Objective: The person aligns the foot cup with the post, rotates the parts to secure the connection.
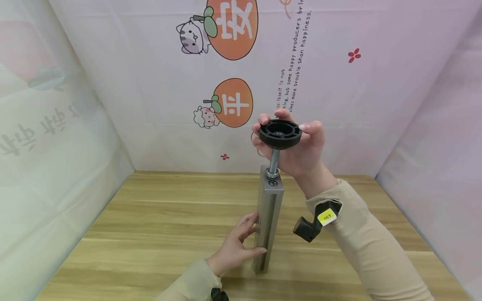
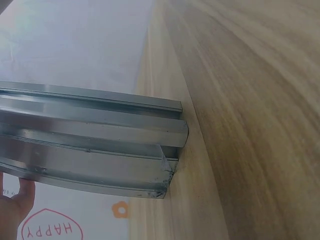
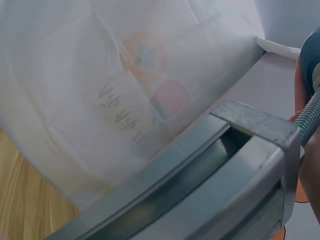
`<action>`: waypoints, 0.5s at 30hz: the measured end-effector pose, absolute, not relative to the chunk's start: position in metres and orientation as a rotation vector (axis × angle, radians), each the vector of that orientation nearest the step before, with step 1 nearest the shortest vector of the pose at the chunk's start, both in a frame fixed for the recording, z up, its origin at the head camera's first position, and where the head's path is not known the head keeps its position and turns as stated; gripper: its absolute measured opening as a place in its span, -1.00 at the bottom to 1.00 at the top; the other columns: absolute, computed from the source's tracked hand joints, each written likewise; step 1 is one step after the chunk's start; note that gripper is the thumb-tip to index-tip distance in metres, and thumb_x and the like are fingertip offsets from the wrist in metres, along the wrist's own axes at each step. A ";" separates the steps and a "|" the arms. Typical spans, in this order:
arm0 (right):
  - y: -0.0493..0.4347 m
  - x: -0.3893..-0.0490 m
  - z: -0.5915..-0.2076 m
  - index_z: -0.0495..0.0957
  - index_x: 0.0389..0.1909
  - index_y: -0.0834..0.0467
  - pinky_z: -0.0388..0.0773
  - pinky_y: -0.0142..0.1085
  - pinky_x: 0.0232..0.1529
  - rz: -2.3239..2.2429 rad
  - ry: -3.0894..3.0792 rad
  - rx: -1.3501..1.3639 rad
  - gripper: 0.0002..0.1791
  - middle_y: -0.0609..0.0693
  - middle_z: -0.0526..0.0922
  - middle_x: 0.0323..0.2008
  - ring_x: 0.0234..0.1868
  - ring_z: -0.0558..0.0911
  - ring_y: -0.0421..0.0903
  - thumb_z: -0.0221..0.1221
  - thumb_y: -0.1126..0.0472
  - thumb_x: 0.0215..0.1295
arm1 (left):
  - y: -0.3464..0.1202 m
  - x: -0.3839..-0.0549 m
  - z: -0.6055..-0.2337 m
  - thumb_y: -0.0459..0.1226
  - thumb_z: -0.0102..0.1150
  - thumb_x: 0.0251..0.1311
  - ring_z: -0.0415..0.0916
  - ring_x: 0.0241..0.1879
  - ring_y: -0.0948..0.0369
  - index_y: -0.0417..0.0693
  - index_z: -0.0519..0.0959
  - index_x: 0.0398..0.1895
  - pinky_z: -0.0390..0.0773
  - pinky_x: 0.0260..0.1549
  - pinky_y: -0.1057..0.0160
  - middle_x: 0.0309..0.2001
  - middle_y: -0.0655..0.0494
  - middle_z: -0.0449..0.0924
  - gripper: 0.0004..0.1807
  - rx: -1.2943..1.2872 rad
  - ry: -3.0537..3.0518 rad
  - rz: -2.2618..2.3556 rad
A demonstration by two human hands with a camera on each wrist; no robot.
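A silver aluminium profile (image 1: 269, 225) with grooved sides stands upright on the wooden table. A metal end plate (image 3: 255, 120) caps its top, and a threaded rod (image 1: 275, 161) rises from there through a nut. On the rod sits a round black levelling foot (image 1: 280, 142). My right hand (image 1: 301, 156) holds this foot by the rim, thumb on the right and fingers around the far and left side. Lower down, my left hand (image 1: 235, 246) grips the profile from the left, thumb across the near side. In the left wrist view the profile's lower end (image 2: 170, 135) meets the tabletop.
The wooden tabletop (image 1: 169, 217) spreads around the profile. A printed white cloth (image 1: 162, 104) rises behind it, with further cloth walls at the left (image 1: 49, 167) and right (image 1: 437, 138). Black wrist cameras are strapped over both beige sleeves.
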State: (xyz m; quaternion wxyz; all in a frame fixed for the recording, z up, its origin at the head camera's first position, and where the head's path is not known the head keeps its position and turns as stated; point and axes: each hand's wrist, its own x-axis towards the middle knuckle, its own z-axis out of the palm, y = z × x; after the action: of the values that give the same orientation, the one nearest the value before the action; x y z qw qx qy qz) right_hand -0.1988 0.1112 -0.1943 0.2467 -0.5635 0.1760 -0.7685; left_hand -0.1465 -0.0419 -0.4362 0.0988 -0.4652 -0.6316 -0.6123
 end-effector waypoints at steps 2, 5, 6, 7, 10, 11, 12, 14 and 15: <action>0.112 -0.198 -0.194 0.54 0.05 0.17 0.35 -0.23 0.06 -2.108 0.521 -1.550 -0.47 0.13 0.42 -0.06 0.08 0.35 0.03 -0.19 0.21 0.07 | -0.042 -0.148 -0.437 -0.62 0.30 -0.07 0.10 0.31 0.33 0.05 -0.06 0.50 0.46 0.18 0.23 0.35 0.05 0.11 0.09 -1.382 -1.857 -1.807; 0.114 -0.197 -0.194 0.54 0.06 0.16 0.37 -0.25 0.09 -2.134 0.597 -1.575 -0.47 0.13 0.41 -0.04 0.12 0.34 0.03 -0.18 0.21 0.09 | -0.042 -0.150 -0.440 -0.65 0.30 -0.11 0.10 0.31 0.34 0.01 -0.07 0.50 0.47 0.17 0.22 0.35 0.05 0.10 0.12 -1.397 -1.838 -1.771; 0.115 -0.196 -0.194 0.54 0.07 0.16 0.37 -0.25 0.10 -2.145 0.624 -1.583 -0.48 0.13 0.41 -0.03 0.13 0.33 0.04 -0.17 0.22 0.09 | -0.042 -0.150 -0.440 -0.66 0.30 -0.13 0.09 0.31 0.34 0.01 -0.07 0.50 0.47 0.17 0.22 0.35 0.07 0.10 0.13 -1.400 -1.835 -1.768; 0.116 -0.196 -0.194 0.54 0.07 0.15 0.38 -0.26 0.09 -2.155 0.655 -1.595 -0.48 0.12 0.41 -0.02 0.14 0.33 0.04 -0.17 0.22 0.10 | -0.042 -0.150 -0.440 -0.68 0.30 -0.14 0.09 0.31 0.35 0.02 -0.07 0.50 0.47 0.17 0.23 0.35 0.09 0.09 0.14 -1.402 -1.834 -1.764; 0.119 -0.194 -0.195 0.55 0.06 0.14 0.41 -0.31 0.05 -2.185 0.750 -1.626 -0.50 0.12 0.41 -0.01 0.17 0.33 0.04 -0.15 0.22 0.12 | -0.042 -0.150 -0.440 -0.67 0.30 -0.14 0.09 0.31 0.35 0.01 -0.06 0.50 0.47 0.17 0.23 0.36 0.10 0.09 0.14 -1.403 -1.832 -1.761; 0.121 -0.194 -0.195 0.55 0.06 0.14 0.42 -0.32 0.03 -2.191 0.777 -1.632 -0.51 0.11 0.41 0.00 0.17 0.33 0.05 -0.15 0.22 0.12 | -0.041 -0.150 -0.440 -0.67 0.30 -0.14 0.09 0.31 0.34 0.00 -0.05 0.50 0.47 0.17 0.22 0.36 0.07 0.10 0.13 -1.403 -1.829 -1.761; 0.122 -0.193 -0.195 0.56 0.05 0.13 0.43 -0.32 0.00 -2.198 0.807 -1.638 -0.51 0.11 0.41 0.00 0.18 0.34 0.05 -0.14 0.22 0.13 | -0.041 -0.149 -0.439 -0.66 0.30 -0.13 0.10 0.31 0.34 0.01 -0.05 0.50 0.47 0.17 0.22 0.36 0.05 0.10 0.12 -1.402 -1.833 -1.762; 0.125 -0.193 -0.195 0.56 0.05 0.12 0.44 -0.32 -0.03 -2.205 0.868 -1.647 -0.53 0.11 0.40 0.01 0.19 0.33 0.06 -0.13 0.22 0.15 | -0.041 -0.148 -0.438 -0.62 0.31 -0.08 0.12 0.30 0.34 0.01 -0.05 0.50 0.47 0.18 0.23 0.35 0.03 0.11 0.09 -1.394 -1.844 -1.780; 0.126 -0.192 -0.195 0.56 0.05 0.11 0.45 -0.31 -0.04 -2.208 0.901 -1.652 -0.54 0.11 0.40 0.01 0.19 0.33 0.06 -0.12 0.22 0.16 | -0.042 -0.148 -0.437 -0.60 0.30 -0.06 0.12 0.30 0.34 0.01 -0.05 0.50 0.46 0.18 0.23 0.35 0.01 0.11 0.08 -1.392 -1.851 -1.787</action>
State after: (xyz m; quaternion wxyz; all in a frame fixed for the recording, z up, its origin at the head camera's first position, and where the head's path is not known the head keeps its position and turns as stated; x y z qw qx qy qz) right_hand -0.1925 0.1258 -0.1951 0.1202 -0.5652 0.3082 -0.7557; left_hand -0.1477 -0.0415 -0.4374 0.1081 -0.4732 -0.6290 -0.6073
